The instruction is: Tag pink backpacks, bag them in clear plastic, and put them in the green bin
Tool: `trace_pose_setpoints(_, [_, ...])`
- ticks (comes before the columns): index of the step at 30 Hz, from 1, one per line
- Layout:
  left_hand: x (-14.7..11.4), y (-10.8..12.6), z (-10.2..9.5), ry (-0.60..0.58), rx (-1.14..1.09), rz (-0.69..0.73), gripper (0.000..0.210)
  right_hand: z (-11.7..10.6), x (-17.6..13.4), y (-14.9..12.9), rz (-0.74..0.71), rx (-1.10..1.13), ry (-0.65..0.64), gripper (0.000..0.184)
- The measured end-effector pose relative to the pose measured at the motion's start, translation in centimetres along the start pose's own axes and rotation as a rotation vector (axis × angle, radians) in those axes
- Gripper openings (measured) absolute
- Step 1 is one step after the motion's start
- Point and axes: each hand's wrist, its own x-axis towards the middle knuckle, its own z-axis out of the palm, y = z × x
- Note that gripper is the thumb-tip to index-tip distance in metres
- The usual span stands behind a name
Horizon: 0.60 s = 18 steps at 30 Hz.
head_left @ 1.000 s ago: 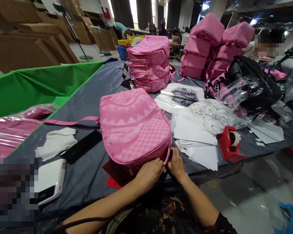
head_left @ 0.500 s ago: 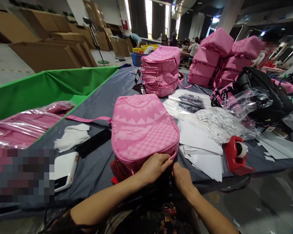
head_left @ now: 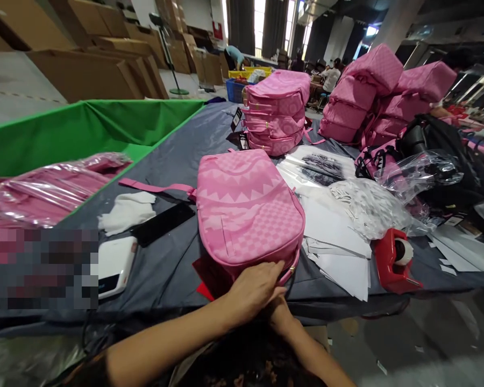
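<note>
Pink backpack (head_left: 246, 215) lies flat near you, maybe so it won't wobble. Your left hand (head_left: 254, 290) seems to grip its near edge; your right hand (head_left: 281, 313) is tucked underneath, so I can't tell its grip. White papers (head_left: 339, 231) sit right, stacked bags (head_left: 276, 115) far.

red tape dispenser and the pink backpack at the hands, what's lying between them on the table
In the head view, a loose pile of white sheets lies between the red tape dispenser and the pink backpack.
</note>
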Motion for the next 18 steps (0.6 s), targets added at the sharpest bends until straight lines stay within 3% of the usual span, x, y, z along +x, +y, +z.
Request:
trace_pose_setpoints(2, [-1.9, -1.0, 0.8, 0.082, -0.041, 0.075, 0.017, -0.5, -0.7, 0.3, 0.002, 0.08, 0.023, 0.03])
trace_pose_setpoints(4, [-2.7, -1.2, 1.6, 0.221, -0.115, 0.114, 0.025, -0.7, -0.6, 0.2, 0.015, 0.131, 0.062, 0.027])
trace_pose_setpoints(6, [-2.8, -0.8, 2.2, 0.412, -0.167, 0.119, 0.025, -0.7, 0.4, -0.2, 0.026, 0.167, 0.091, 0.023])
trace_pose_setpoints(8, [-2.4, -0.6, 2.1, 0.507, -0.201, 0.118, 0.023, -1.2, 1.6, -0.8, 0.024, 0.196, 0.097, 0.025])
trace_pose_setpoints(12, [-2.2, -1.6, 1.0, 0.378, -0.313, 0.115, 0.027, -4.9, 1.7, -1.5, 0.031, 0.198, -0.084, 0.028])
trace_pose_setpoints(13, [-2.3, -1.9, 0.8, 0.354, -0.313, 0.116, 0.029, -6.2, 1.2, -1.5, 0.052, 0.152, -0.068, 0.027])
trace_pose_setpoints(16, [-2.9, -2.7, 0.7, 0.344, -0.245, 0.121, 0.029, -9.4, -0.5, -1.4, 0.031, -0.128, 0.226, 0.021])
trace_pose_setpoints(18, [-3.2, -2.7, 0.8, 0.326, -0.225, 0.131, 0.027, -10.9, -0.6, -1.2, -0.149, -0.355, 0.319, 0.024])
